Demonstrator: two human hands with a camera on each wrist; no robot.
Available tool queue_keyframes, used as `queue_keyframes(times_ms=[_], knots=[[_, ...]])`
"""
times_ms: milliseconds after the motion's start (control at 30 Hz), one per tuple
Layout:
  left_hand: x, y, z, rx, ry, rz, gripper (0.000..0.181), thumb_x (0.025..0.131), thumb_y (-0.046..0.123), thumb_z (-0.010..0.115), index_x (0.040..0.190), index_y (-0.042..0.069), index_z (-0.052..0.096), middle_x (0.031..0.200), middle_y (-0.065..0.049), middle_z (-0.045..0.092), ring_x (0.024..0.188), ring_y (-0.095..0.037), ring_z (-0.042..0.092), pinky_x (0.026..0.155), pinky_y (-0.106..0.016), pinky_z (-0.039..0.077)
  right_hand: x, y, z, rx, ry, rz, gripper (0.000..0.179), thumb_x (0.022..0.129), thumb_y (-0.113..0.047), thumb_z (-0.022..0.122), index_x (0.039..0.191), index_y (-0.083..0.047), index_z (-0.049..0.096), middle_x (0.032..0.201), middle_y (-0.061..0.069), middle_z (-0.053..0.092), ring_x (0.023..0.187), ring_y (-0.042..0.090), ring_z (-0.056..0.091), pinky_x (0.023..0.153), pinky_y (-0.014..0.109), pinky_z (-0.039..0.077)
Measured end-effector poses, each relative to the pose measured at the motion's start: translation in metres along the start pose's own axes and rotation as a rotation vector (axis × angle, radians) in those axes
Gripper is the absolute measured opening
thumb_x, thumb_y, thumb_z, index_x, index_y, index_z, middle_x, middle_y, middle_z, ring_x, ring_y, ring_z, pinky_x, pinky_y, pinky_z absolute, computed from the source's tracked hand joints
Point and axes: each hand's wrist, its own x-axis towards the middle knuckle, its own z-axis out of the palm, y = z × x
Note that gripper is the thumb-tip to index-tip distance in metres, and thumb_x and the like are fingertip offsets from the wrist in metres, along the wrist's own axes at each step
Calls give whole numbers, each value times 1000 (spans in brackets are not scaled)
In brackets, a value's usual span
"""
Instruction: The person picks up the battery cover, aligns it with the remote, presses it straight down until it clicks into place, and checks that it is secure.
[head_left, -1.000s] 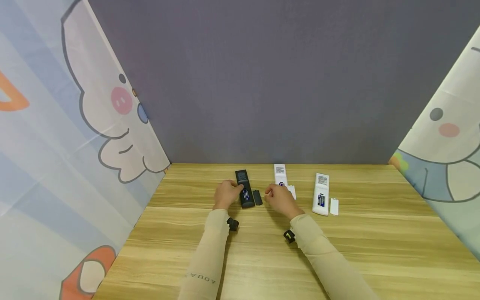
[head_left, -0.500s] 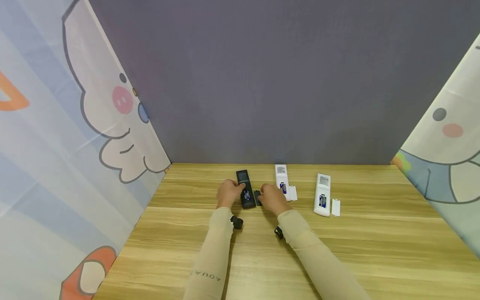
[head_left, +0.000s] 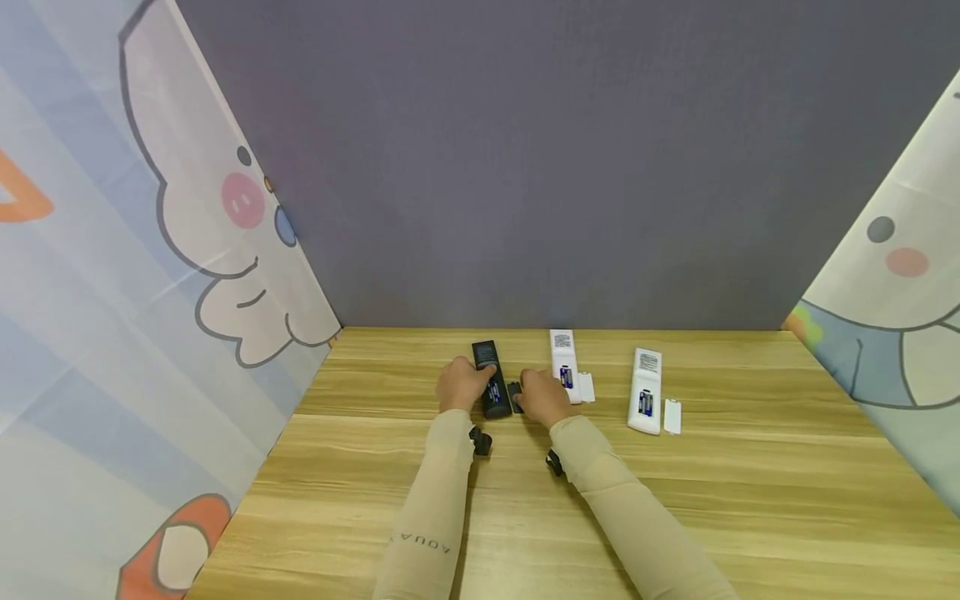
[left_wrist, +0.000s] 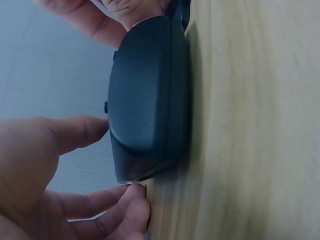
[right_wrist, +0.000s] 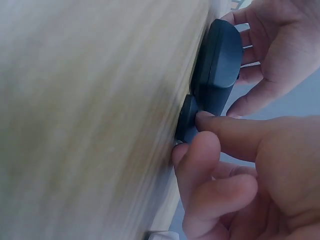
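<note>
Near the far edge of the bench (head_left: 337,467), the left hand (head_left: 460,387) grips the black remote (left_wrist: 140,95). The right hand (head_left: 543,397) pinches a black cover (right_wrist: 186,120) beside it.

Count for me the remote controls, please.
3: the black remote held by the left hand, the middle white remote beyond the right hand, the outer white remote farthest right.

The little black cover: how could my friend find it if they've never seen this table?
On the wooden table, find the black remote that the left hand is gripping. Just to that remote's right is the black cover, at the right hand's fingertips. It's small and dark, while the other two covers are white.
</note>
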Motion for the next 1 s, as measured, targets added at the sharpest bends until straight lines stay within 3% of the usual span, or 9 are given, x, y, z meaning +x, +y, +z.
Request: queue_keyframes(times_ms=[167,333,733,1000], knots=[[2,2,3,11,39,-6,39,90,46,77,94,8,69,76,-9,68,60,-22,63,49,-34,43,3,1,2,8,-21,14,35,95,-23,75,124,-4,70,119,16,74,100,38,72,81,49,59],[1,3,5,29,61,-5,44,88,46,79,104,6,70,83,-13,73,65,-26,67,55,-39,51,4,2,3,30,-32,18,37,95,-23,75,127,-6,69,119,15,74,99,35,72,79,47,58],[3,7,9,-71,71,-74,37,84,43,84,91,10,68,81,-9,71,66,-23,66,51,-34,43,1,2,0,30,-24,7,34,94,-22,76,122,-5,68,108,13,75,89,31,72,76,45,58],[4,6,12,-94,82,-110,39,82,45,85,87,11,67,80,-8,71,65,-23,65,51,-33,40,0,1,0,52,-34,27,34,95,-22,75,124,-6,66,113,13,74,88,29,72,75,43,58]])
